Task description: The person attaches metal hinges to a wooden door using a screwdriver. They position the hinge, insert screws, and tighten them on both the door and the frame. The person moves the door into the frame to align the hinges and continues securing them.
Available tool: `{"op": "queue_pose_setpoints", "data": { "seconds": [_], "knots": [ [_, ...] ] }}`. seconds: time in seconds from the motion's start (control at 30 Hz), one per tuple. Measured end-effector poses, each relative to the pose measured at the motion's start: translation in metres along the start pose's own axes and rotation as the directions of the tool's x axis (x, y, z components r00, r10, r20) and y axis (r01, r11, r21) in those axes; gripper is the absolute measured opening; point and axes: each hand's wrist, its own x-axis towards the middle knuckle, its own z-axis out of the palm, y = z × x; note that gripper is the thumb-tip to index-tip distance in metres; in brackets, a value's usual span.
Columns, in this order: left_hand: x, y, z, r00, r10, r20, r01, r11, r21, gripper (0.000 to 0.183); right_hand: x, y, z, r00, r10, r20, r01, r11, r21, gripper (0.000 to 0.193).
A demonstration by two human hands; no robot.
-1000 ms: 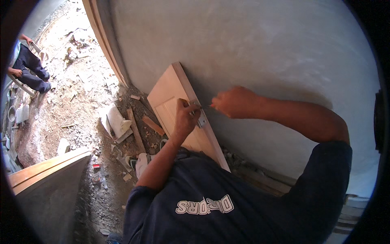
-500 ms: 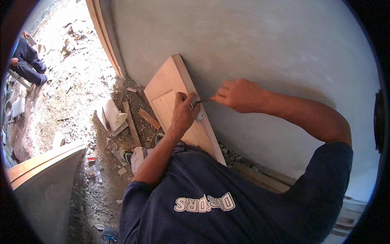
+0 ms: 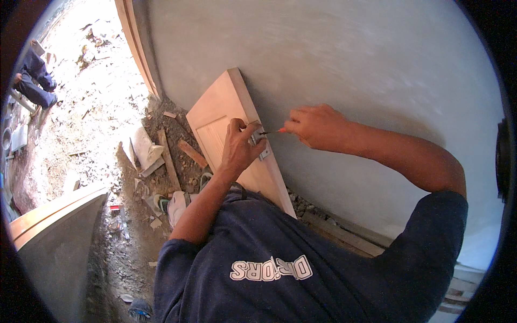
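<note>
A pale wooden door panel [image 3: 219, 102] leans on its side against the wall, its narrow edge turned up toward me. On that edge sits a metal hinge [image 3: 264, 154]. My left hand [image 3: 237, 148] rests over the panel, thumb and forefinger curled round the hinge; whether a screw is between the fingertips is too small to tell. From the right, my right hand [image 3: 320, 126] is closed round the red handle of a screwdriver [image 3: 274, 131]. Its thin shaft points left, the tip lying between my left fingertips at the hinge.
A grey plastered wall [image 3: 344, 59] rises beyond the panel. Wood offcuts [image 3: 170, 161], a pale sack [image 3: 145, 148] and rubble lie on the dirt floor at left. A wooden door frame [image 3: 137, 48] stands at the opening; another person [image 3: 35, 81] sits outside at far left.
My left thumb and forefinger have spread slightly apart at the hinge. The screwdriver stays in my right hand, almost in place. The view has shifted a little.
</note>
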Motion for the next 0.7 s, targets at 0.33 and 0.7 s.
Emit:
{"op": "queue_pose_setpoints", "data": {
  "seconds": [0.33, 0.7],
  "knots": [
    [-0.001, -0.003, 0.006, 1.0, 0.009, -0.017, -0.01, 1.0, -0.02, 0.046, 0.027, 0.008, -0.021, 0.842, 0.3, 0.449, -0.5, 0.746, 0.439, 0.018],
    [-0.006, 0.003, 0.006, 0.997, -0.072, 0.002, 0.072, 0.997, -0.027, 0.047, 0.006, -0.001, -0.015, 0.984, -0.123, 0.127, 0.143, 0.975, -0.168, 0.02]
  ]
}}
